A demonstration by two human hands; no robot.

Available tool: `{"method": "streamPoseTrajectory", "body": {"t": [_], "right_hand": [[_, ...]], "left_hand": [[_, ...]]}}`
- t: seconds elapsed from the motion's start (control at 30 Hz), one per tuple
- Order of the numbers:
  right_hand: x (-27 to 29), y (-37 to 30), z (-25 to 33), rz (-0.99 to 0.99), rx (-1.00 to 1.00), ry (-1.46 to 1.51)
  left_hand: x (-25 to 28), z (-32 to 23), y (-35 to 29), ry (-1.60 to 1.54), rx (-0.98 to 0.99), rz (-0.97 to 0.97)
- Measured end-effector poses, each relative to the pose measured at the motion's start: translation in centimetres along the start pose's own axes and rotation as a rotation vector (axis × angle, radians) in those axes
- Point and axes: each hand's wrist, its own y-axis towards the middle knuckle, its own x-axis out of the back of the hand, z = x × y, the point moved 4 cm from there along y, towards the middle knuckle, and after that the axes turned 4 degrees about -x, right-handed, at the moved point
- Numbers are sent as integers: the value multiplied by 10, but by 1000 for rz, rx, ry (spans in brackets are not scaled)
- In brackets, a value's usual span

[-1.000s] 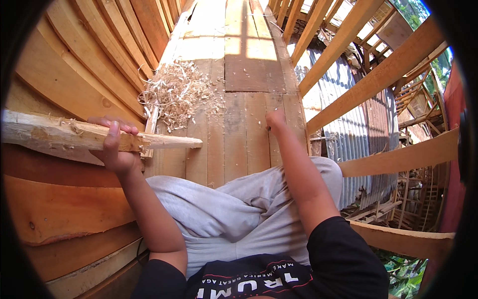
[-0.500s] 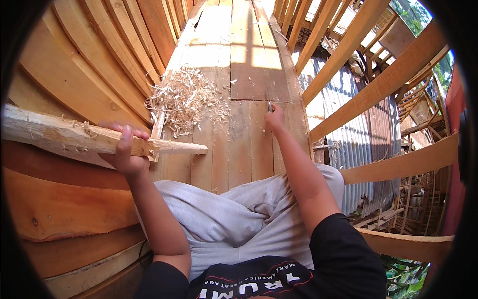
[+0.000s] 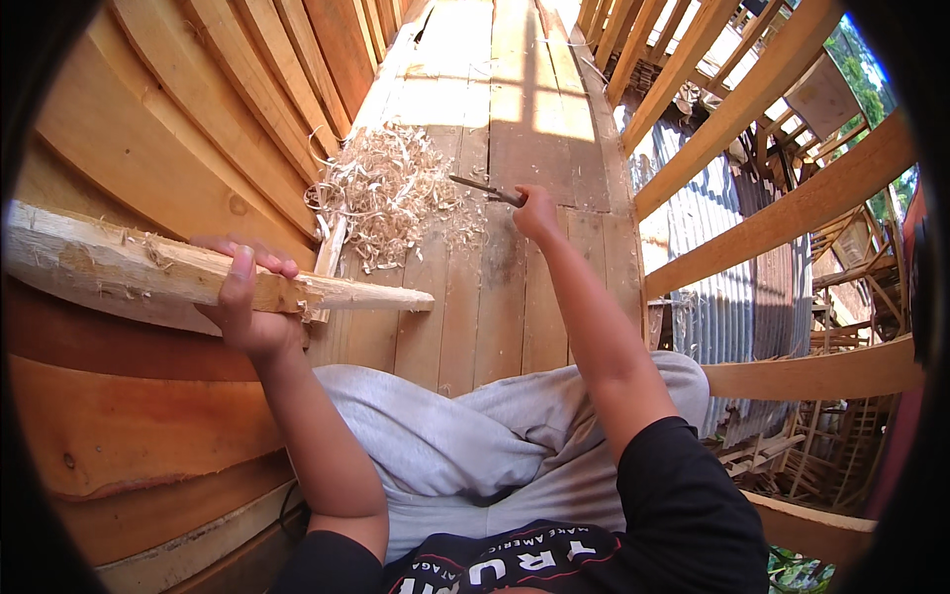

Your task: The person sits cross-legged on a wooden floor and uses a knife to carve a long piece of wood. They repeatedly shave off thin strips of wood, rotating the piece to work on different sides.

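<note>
A long, pale, rough-hewn piece of wood (image 3: 129,259) comes in from the left edge and narrows to a point above the floor. My left hand (image 3: 249,297) is closed round it near the narrow part, thumb on the near side and fingers over the far side. My right hand (image 3: 535,213) grips a knife (image 3: 485,187) by its handle. Its dark, thin blade points left toward the shavings, apart from the wood. The knife's handle is mostly hidden in my fist.
Curled wood shavings (image 3: 381,193) are heaped on the plank floor (image 3: 475,327), beside the slatted wooden wall (image 3: 148,129) on the left. A wooden railing (image 3: 772,228) runs along the right, with corrugated metal sheets (image 3: 717,287) beyond it. My crossed legs (image 3: 515,436) occupy the near floor.
The knife has swung into clear view, its blade now pointing left, and my right hand has shifted slightly up and left. My left hand keeps its hold on the wood; the view has shifted a little.
</note>
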Motion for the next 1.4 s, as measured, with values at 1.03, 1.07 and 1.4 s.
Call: {"method": "streamPoseTrajectory", "body": {"t": [1.03,1.07,1.4], "right_hand": [[-86,-175,82,492,-579,593],[-84,-172,85,456,-543,593],[-41,-135,105,107,-145,-76]], "left_hand": [[31,3,8,-2,-53,-129],[33,3,8,-7,-57,-132],[34,6,9,-49,-31,-122]]}}
